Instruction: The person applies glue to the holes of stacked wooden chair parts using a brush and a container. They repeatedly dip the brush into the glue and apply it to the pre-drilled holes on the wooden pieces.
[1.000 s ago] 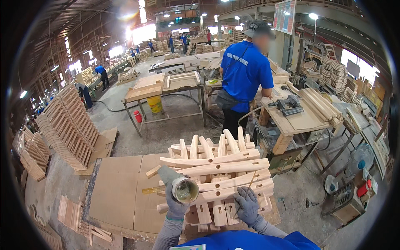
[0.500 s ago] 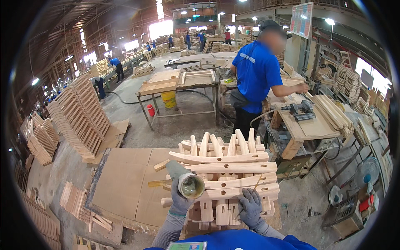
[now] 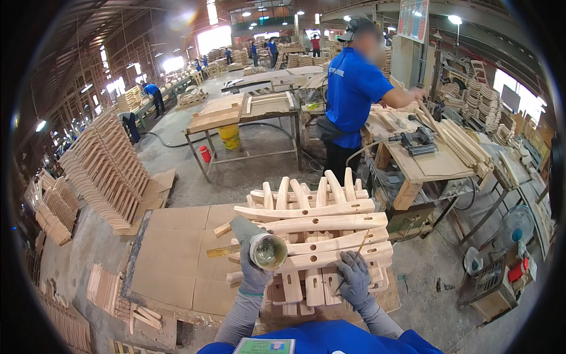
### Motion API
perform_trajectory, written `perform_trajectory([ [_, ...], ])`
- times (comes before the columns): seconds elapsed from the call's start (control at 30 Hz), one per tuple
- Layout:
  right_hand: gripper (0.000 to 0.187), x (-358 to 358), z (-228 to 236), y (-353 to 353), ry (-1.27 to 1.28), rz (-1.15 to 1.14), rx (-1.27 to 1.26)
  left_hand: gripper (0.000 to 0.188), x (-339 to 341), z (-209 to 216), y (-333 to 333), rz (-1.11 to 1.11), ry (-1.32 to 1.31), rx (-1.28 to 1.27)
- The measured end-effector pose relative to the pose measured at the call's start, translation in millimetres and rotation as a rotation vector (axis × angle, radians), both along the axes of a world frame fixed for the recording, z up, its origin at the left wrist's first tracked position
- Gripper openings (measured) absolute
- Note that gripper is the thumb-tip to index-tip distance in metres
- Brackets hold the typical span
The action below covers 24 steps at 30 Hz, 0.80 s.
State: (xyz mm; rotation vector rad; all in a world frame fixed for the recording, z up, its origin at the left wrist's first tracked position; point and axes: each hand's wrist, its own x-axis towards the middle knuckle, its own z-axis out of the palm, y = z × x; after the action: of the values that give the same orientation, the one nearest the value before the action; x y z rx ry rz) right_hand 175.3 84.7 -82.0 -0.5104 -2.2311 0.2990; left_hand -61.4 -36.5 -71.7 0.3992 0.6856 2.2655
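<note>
My left hand [image 3: 252, 278], in a grey glove, is closed around a round grey container [image 3: 268, 251] tilted so its mouth shows a murky, yellowish substance inside. My right hand [image 3: 355, 282], also gloved, pinches a thin wooden stick [image 3: 364, 242] that points up and away. This hand is over the near right of a stack of curved wooden pieces [image 3: 321, 223], close to the nearest long rail. Several of these rails lie crosswise, with round holes and slots cut in them. Under and behind them, other pieces run lengthwise. A flat yellowish strip [image 3: 223, 251] sticks out left of the stack.
Brown cardboard [image 3: 171, 248] covers the bench to the left. A co-worker in blue [image 3: 354, 88] stands ahead at a workbench [image 3: 433, 168] holding a power tool [image 3: 415, 141] and wooden strips. Tall stacks of wooden parts [image 3: 106, 171] stand left; a fan [image 3: 516, 230] is at right.
The view has shifted slightly, while my hands keep their holds over the stack. The co-worker's arm has lifted, and a wooden strip now shows at the hand.
</note>
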Motion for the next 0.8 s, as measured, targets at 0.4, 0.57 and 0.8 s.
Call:
perform_trajectory([
  [0.4, 0.033, 6.1, -12.8, 3.6, -0.029, -0.003, -0.053, 0.054, -16.5, -29.7, 5.4, 0.056, 0.041, 0.002],
  [0.57, 0.036, 4.7, -19.2, 4.7, -0.032, 0.028, -0.066, 0.057, -7.9, -11.4, -1.6, 0.007, -0.018, 0.025],
  [0.8, 0.034, 6.5, -28.2, 5.7, 0.009, 0.013, -0.054, 0.057, -3.7, -11.2, 1.9, 0.007, 0.069, -0.005],
])
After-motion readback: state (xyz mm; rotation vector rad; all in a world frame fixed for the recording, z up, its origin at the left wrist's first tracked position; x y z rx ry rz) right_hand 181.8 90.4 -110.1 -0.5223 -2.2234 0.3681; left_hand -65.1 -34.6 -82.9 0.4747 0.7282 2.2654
